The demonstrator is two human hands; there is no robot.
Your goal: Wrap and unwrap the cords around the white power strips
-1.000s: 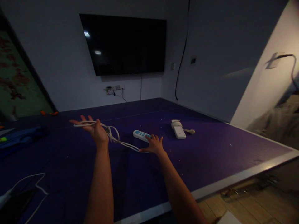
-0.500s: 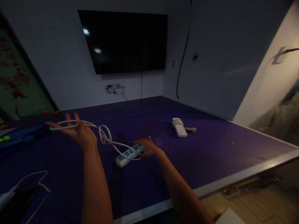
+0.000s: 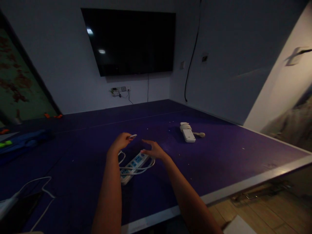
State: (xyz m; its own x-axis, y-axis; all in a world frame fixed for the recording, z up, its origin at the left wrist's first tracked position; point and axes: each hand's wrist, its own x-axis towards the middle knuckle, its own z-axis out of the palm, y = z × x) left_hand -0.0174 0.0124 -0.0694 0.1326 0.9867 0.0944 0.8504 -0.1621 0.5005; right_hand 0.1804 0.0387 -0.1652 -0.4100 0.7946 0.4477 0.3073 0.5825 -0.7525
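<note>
A white power strip (image 3: 134, 165) with blue socket faces lies at a slant on the purple tabletop. Its white cord (image 3: 139, 169) runs in loose loops across the strip and around its far end. My left hand (image 3: 121, 142) is raised just above and left of the strip, fingers curled around a section of the cord that pokes out past the fingertips. At the strip's far end is my right hand (image 3: 156, 150), its thumb by the strip's edge and its index finger stretched out apart from the thumb. The other right fingers are mostly hidden.
Farther right lies a second white power strip (image 3: 189, 135) with its cord wound around it. A dark device (image 3: 21, 208) with a white cable sits at the near left, and a blue cloth-like item (image 3: 29, 139) behind it. A white edge (image 3: 243, 182) borders the purple tabletop (image 3: 219, 156).
My left hand has come right and down from the far left, closing from spread fingers around the cord. The cord's loops now lie across the strip, which has turned slightly.
</note>
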